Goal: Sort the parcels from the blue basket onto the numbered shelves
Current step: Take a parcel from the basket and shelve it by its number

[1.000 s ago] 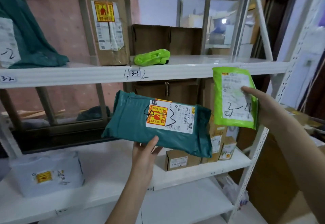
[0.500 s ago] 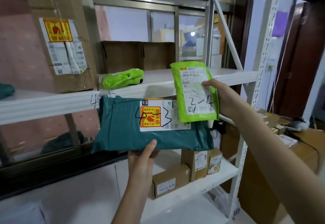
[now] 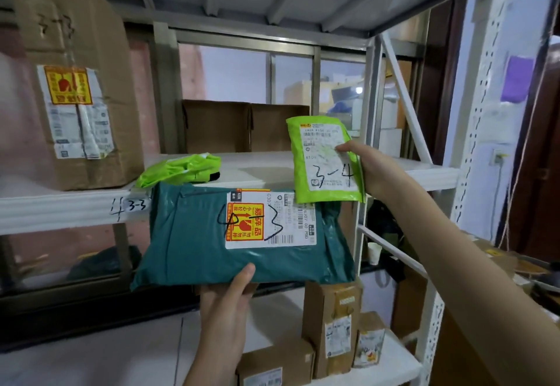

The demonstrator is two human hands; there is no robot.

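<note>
Two hands (image 3: pixel 225 304) (image 3: pixel 374 170) hold parcels (image 3: pixel 194 240) (image 3: pixel 325 187)

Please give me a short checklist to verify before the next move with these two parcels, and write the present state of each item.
1. Right hand grips the lime-green parcel: ok.
2. Its handwritten number 3-4 is readable: ok.
3. Left hand holds the dark green parcel from below, thumb on its front: ok.
4. That parcel's number reads 4-3, so it seems not to belong on this level: ok.
5. The shelf edge label reads 3-3; a 3-4 label is not visible: cannot tell.
6. Free space on the white shelf right of the small green bag: ok.
</note>
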